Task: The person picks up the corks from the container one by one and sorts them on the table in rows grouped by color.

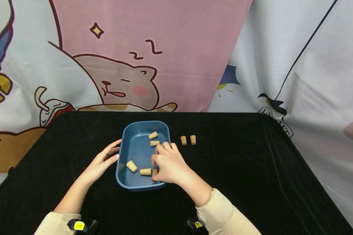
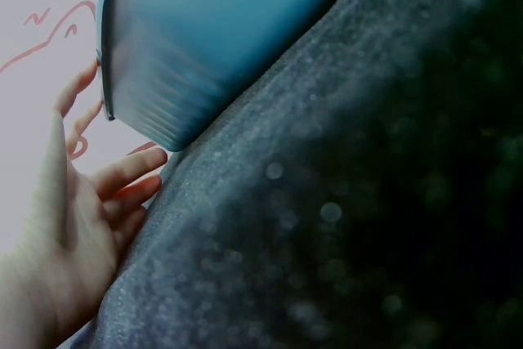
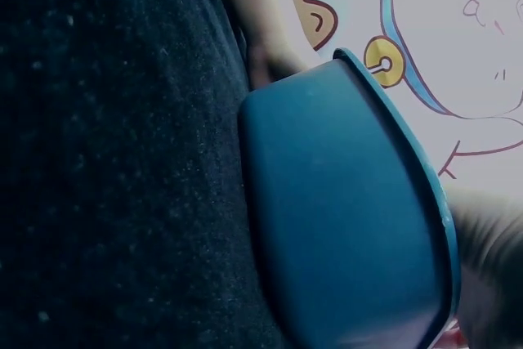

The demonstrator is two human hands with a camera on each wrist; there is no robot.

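Observation:
A blue plastic tub [image 1: 134, 124] sits on the black cloth, with several tapered cork stoppers lying inside it. My right hand [image 1: 170, 164] reaches over the tub's right rim, and its thumb and fingers pinch a cork stopper [image 1: 155, 171] near the front right corner. Just left of that one lies another cork stopper [image 1: 145, 172]. My left hand [image 1: 101, 163] is at the tub's left side, its extended fingertips right at the rim. In the left wrist view the left hand [image 2: 86, 210] shows loosely spread fingers by the tub wall [image 2: 221, 30].
Two cork stoppers stand on the cloth right of the tub, a near one [image 1: 183, 140] and a farther one [image 1: 193, 139]. The black-covered table [image 1: 253, 169] reaches back to a printed cartoon curtain [image 1: 191, 49].

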